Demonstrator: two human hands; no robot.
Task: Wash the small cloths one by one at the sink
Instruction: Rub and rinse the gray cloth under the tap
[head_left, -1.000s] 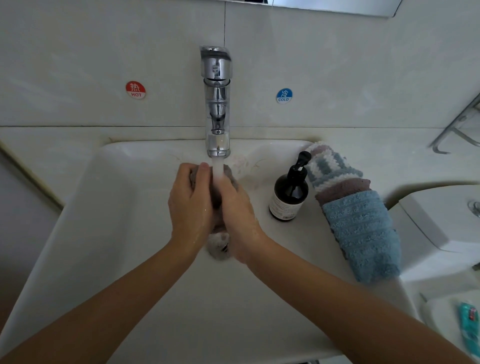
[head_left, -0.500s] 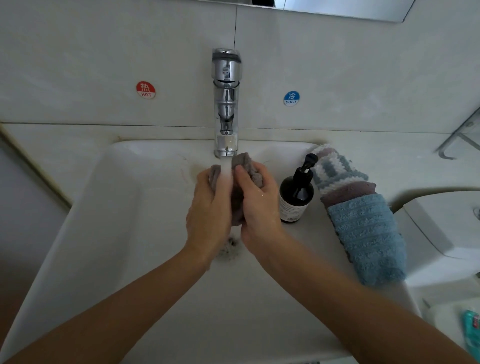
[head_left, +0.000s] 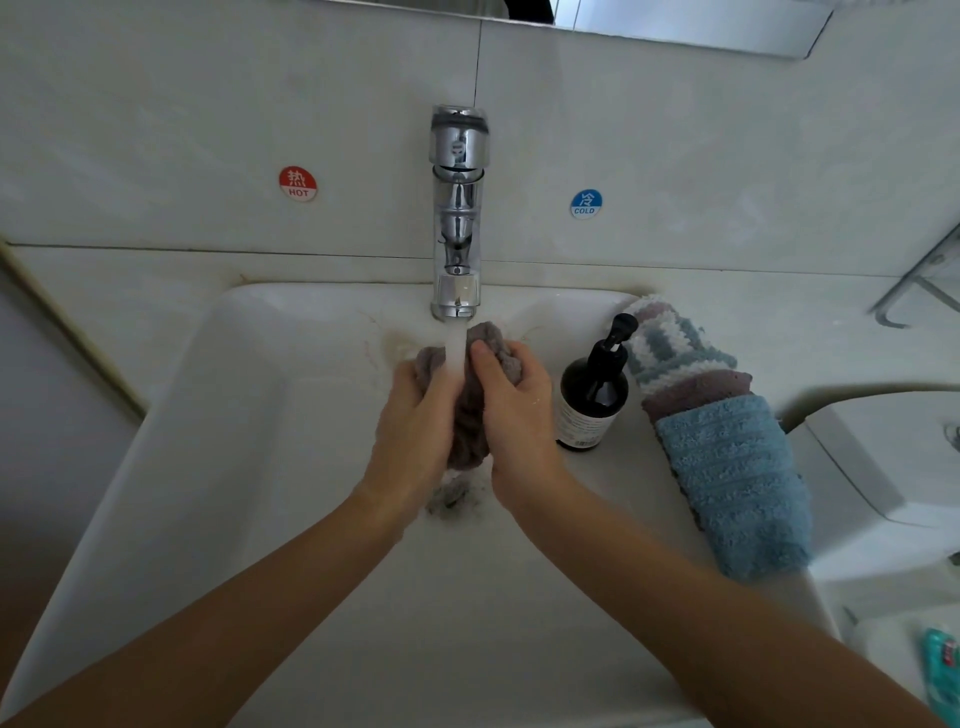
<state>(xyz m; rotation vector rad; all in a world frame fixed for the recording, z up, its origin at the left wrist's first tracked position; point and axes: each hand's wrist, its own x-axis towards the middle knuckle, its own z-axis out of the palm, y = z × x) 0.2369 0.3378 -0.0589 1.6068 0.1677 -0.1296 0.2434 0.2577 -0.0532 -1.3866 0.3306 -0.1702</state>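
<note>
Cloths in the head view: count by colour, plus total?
Grey cloth, held under the tap by left hand and right hand: 1
Blue cloth: 1
Mauve cloth: 1
Striped blue-white cloth: 1
Total: 4

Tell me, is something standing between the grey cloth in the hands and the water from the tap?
Nothing visible does. The water stream falls from the faucet straight onto the grey cloth, which the left hand and right hand grip.
</note>
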